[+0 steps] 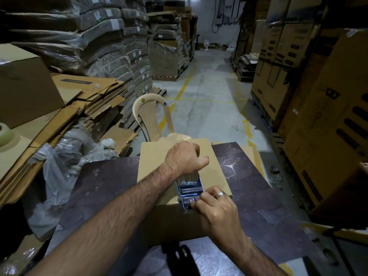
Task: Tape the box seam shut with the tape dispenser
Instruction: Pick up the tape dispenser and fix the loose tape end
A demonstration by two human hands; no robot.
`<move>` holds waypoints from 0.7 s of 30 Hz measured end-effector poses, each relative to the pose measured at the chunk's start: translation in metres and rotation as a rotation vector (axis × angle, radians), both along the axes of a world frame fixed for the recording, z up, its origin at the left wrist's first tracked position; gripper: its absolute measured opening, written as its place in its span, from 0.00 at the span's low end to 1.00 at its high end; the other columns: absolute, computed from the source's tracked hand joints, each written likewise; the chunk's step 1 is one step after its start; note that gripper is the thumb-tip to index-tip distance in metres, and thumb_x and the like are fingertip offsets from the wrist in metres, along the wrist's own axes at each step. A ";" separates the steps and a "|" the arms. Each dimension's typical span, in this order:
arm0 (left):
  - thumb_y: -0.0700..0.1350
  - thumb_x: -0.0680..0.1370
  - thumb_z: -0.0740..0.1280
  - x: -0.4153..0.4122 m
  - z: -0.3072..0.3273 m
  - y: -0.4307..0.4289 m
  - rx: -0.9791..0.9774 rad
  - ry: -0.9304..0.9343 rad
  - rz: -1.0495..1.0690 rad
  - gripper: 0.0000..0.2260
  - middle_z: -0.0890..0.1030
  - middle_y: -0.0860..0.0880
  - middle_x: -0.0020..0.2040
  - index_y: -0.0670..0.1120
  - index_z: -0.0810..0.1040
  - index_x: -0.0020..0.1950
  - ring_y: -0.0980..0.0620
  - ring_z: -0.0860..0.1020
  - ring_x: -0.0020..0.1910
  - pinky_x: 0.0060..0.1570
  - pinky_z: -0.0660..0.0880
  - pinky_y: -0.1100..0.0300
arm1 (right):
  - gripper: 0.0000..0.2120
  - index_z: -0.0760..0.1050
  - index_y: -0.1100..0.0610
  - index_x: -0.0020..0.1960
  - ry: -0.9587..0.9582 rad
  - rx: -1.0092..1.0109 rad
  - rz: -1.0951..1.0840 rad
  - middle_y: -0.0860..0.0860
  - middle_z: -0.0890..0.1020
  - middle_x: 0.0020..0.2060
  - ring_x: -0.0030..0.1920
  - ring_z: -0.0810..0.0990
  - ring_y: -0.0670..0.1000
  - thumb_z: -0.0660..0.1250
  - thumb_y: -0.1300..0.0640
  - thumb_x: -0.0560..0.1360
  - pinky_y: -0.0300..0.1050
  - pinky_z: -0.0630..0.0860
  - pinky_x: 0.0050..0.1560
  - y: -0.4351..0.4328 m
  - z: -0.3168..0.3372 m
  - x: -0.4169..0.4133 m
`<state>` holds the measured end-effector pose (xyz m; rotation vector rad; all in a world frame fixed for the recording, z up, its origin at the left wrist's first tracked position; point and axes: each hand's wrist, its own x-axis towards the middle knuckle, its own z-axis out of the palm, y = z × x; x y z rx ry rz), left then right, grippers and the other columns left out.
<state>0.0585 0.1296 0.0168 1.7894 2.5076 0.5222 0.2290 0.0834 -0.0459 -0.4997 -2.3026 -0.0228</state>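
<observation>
Box (153, 156) taping is just starting: left hand (184, 158) grasps the tape dispenser (190, 188) at the six o'clock edge, right hand (218, 208) pinches the tape end (188, 208); next probably a steady pull toward twelve.

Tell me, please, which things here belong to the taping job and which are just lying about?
In use: box; tape dispenser, gripped by left hand; tape end, pinched by right hand; table underneath.
Lying about: plastic chair; flattened cardboard; spare tape roll; plastic wrap.
</observation>
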 end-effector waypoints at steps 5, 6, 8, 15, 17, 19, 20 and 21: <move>0.61 0.71 0.64 -0.001 0.004 0.004 0.013 -0.040 -0.015 0.19 0.83 0.47 0.41 0.46 0.82 0.41 0.48 0.79 0.42 0.43 0.78 0.56 | 0.08 0.75 0.55 0.36 0.054 0.035 0.021 0.48 0.78 0.33 0.39 0.75 0.53 0.72 0.63 0.71 0.48 0.72 0.35 -0.006 -0.009 0.005; 0.60 0.71 0.64 0.000 0.005 0.004 0.012 -0.047 -0.018 0.19 0.83 0.47 0.41 0.45 0.82 0.41 0.48 0.79 0.42 0.42 0.78 0.56 | 0.08 0.75 0.55 0.37 0.069 0.035 0.024 0.48 0.77 0.33 0.38 0.75 0.53 0.72 0.63 0.71 0.48 0.72 0.35 -0.007 -0.010 0.007; 0.60 0.71 0.64 0.000 0.007 0.004 0.016 -0.062 -0.024 0.19 0.83 0.47 0.40 0.45 0.82 0.40 0.48 0.79 0.42 0.42 0.77 0.57 | 0.08 0.75 0.55 0.37 0.083 0.054 0.034 0.48 0.77 0.33 0.37 0.74 0.52 0.71 0.62 0.72 0.46 0.71 0.36 -0.012 -0.013 0.011; 0.60 0.74 0.62 -0.002 0.011 0.003 0.079 -0.017 -0.005 0.20 0.82 0.45 0.45 0.44 0.79 0.48 0.44 0.79 0.45 0.45 0.78 0.53 | 0.06 0.78 0.52 0.40 -0.018 0.121 0.001 0.46 0.78 0.33 0.37 0.74 0.51 0.73 0.61 0.70 0.46 0.71 0.37 -0.008 -0.017 0.013; 0.63 0.74 0.62 0.003 0.013 0.000 0.143 0.092 0.017 0.22 0.79 0.45 0.48 0.44 0.74 0.51 0.44 0.77 0.48 0.46 0.76 0.50 | 0.07 0.78 0.52 0.38 -0.024 0.143 -0.026 0.46 0.77 0.32 0.37 0.72 0.51 0.74 0.61 0.67 0.45 0.69 0.37 -0.008 -0.015 0.010; 0.66 0.75 0.60 0.011 0.013 -0.010 0.201 0.228 0.027 0.25 0.78 0.45 0.49 0.43 0.74 0.51 0.44 0.76 0.49 0.44 0.75 0.50 | 0.09 0.76 0.53 0.35 -0.010 0.145 -0.042 0.47 0.75 0.31 0.36 0.70 0.51 0.75 0.61 0.66 0.45 0.67 0.36 -0.009 -0.015 0.009; 0.66 0.76 0.59 0.015 0.010 -0.017 0.242 0.262 0.027 0.25 0.78 0.44 0.49 0.43 0.74 0.50 0.44 0.76 0.50 0.42 0.75 0.51 | 0.09 0.76 0.53 0.35 -0.009 0.145 -0.051 0.48 0.75 0.31 0.36 0.70 0.51 0.76 0.62 0.65 0.45 0.66 0.36 -0.009 -0.015 0.009; 0.65 0.76 0.58 0.018 0.006 -0.025 0.287 0.265 0.022 0.25 0.79 0.44 0.48 0.43 0.74 0.50 0.45 0.76 0.50 0.40 0.75 0.51 | 0.10 0.75 0.53 0.34 -0.009 0.142 -0.060 0.48 0.74 0.30 0.36 0.70 0.51 0.76 0.62 0.65 0.45 0.66 0.35 -0.010 -0.017 0.009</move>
